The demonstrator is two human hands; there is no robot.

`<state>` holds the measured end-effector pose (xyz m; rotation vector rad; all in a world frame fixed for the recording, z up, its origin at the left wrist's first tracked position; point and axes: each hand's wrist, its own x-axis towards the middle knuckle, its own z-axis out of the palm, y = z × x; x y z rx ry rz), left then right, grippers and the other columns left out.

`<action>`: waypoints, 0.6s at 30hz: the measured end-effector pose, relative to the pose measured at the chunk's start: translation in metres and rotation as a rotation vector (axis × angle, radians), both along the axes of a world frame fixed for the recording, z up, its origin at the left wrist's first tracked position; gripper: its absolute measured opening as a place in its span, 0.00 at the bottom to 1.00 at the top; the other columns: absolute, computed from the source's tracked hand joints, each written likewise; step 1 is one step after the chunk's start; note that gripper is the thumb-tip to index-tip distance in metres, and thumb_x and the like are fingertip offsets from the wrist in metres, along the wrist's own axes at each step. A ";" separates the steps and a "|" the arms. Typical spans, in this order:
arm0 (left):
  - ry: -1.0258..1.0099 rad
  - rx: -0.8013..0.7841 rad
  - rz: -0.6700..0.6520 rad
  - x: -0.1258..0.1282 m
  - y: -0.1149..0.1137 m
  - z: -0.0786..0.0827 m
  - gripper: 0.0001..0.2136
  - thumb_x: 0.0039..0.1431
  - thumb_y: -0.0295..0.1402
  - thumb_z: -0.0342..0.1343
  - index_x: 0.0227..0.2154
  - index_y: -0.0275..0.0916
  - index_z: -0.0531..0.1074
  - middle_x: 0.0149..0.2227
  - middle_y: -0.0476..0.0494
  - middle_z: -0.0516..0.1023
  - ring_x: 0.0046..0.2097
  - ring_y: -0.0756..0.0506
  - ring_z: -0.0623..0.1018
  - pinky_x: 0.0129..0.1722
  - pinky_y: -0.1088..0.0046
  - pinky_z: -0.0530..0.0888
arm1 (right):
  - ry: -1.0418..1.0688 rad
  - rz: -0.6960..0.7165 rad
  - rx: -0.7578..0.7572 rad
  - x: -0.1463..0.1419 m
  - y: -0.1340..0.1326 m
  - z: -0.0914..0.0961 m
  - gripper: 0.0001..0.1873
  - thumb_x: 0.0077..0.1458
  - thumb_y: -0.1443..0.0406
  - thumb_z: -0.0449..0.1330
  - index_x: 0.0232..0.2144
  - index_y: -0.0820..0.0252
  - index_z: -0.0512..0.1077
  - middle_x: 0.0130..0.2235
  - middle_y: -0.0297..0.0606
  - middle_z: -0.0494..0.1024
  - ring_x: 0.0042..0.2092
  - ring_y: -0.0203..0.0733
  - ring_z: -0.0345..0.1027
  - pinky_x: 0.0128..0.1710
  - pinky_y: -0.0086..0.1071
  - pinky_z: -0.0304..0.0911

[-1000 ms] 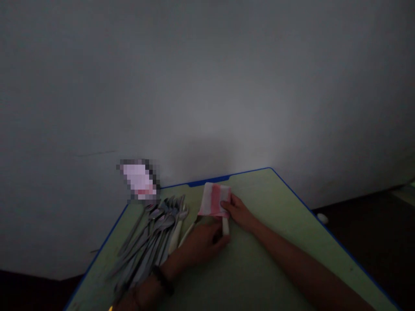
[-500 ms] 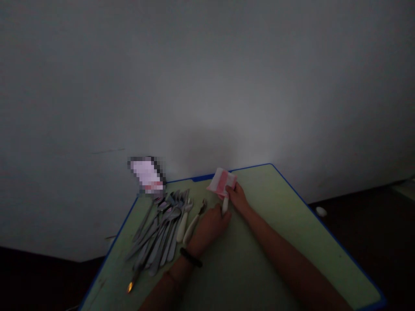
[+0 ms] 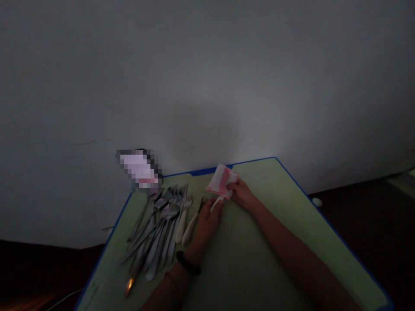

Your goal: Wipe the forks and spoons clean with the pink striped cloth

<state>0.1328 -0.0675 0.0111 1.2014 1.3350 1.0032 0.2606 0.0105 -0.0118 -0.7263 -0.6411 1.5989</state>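
Note:
My left hand (image 3: pixel 210 216) is closed round the white handle (image 3: pixel 217 203) of a piece of cutlery. Its far end is hidden under a pink-and-white striped cloth (image 3: pixel 223 179), so I cannot tell whether it is a fork or a spoon. From the right, my right hand (image 3: pixel 241 193) grips the cloth with thumb and fingers, over that hidden end. Just left of my left hand lies a white-handled fork (image 3: pixel 191 229), partly covered by the hand. Another white-handled fork (image 3: pixel 182 222) rests beside it.
A pile of metal spoons and other cutlery (image 3: pixel 158 242) spreads over the left of the green, blue-edged table (image 3: pixel 275 268). At the back left corner a blurred-out device-like object (image 3: pixel 139 170) leans near the wall (image 3: pixel 207 77). A small white object (image 3: pixel 317 202) is beyond the right edge.
My left hand has shifted slightly left, and the handle it holds now tilts more. The cloth has turned and bunched a little under my right hand. The view has shifted slightly.

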 end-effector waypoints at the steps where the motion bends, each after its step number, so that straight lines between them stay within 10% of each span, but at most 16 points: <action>1: -0.012 -0.003 -0.007 -0.001 0.001 0.000 0.12 0.55 0.43 0.49 0.30 0.38 0.66 0.22 0.53 0.63 0.20 0.53 0.64 0.18 0.80 0.60 | 0.008 0.008 -0.005 -0.001 0.001 0.000 0.16 0.31 0.75 0.60 0.28 0.62 0.70 0.28 0.31 0.76 0.30 0.36 0.67 0.35 0.30 0.63; 11: -0.105 -0.116 0.021 -0.008 0.006 -0.005 0.12 0.54 0.42 0.51 0.33 0.38 0.67 0.30 0.48 0.70 0.26 0.52 0.68 0.22 0.79 0.65 | -0.452 -0.238 0.114 -0.009 -0.003 0.001 0.17 0.43 0.60 0.63 0.36 0.61 0.71 0.33 0.37 0.77 0.33 0.39 0.68 0.35 0.32 0.62; 18: 0.074 -0.063 -0.092 -0.011 0.006 -0.003 0.15 0.57 0.45 0.46 0.35 0.38 0.67 0.28 0.48 0.69 0.27 0.49 0.68 0.25 0.75 0.66 | -0.285 -0.190 0.048 -0.011 0.001 -0.003 0.14 0.46 0.57 0.59 0.32 0.61 0.72 0.29 0.36 0.76 0.31 0.39 0.66 0.32 0.32 0.62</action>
